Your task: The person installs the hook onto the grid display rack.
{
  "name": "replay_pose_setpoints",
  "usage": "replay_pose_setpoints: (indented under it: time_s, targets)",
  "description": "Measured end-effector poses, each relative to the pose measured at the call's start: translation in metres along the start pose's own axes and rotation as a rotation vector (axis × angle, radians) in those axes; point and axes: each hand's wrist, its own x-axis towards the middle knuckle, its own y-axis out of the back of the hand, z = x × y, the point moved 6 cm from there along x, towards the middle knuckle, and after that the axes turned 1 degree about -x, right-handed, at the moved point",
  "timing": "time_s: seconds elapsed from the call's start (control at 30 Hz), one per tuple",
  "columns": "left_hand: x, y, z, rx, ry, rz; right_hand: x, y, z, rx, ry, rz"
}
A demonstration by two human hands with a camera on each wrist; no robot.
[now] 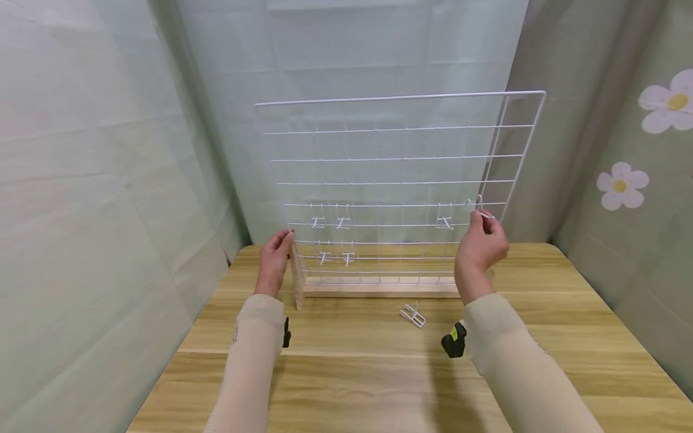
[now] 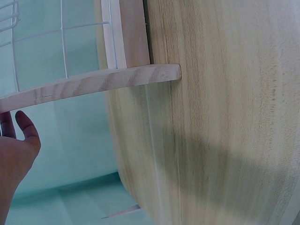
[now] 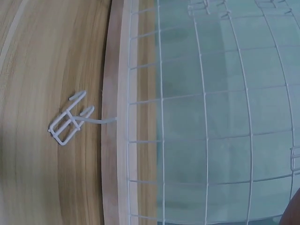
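A white wire grid rack (image 1: 400, 183) stands upright on a wooden base (image 1: 379, 290). My left hand (image 1: 275, 257) grips the rack's left edge by the top of its wooden side post (image 1: 298, 279); the left wrist view shows a lower finger bent beside the post. At the grid's right side, my right hand (image 1: 482, 243) pinches a white wire hook (image 1: 479, 203) between thumb and fingers, its bent tips level with a horizontal wire. Only a sliver of that hand enters the right wrist view, where the held hook is out of sight.
Several similar hooks hang on the grid, among them an upper-left hook (image 1: 343, 218), a lower-left hook (image 1: 348, 255) and one at right (image 1: 444, 218). A loose hook (image 3: 70, 121) lies on the wooden table (image 1: 346, 373) in front of the base. Pale curtains (image 1: 346, 48) surround the table.
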Motion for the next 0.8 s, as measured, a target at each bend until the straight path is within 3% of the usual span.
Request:
replay_pose_setpoints:
  time_s: [0.33, 0.8]
  targets:
    - [0.0, -0.001, -0.001, -0.005, 0.011, -0.007, -0.001, 0.001, 0.012, -0.018, -0.062, -0.035]
    - [0.001, -0.001, -0.001, -0.005, 0.014, -0.011, -0.006, 0.014, 0.041, -0.142, -0.042, -0.068]
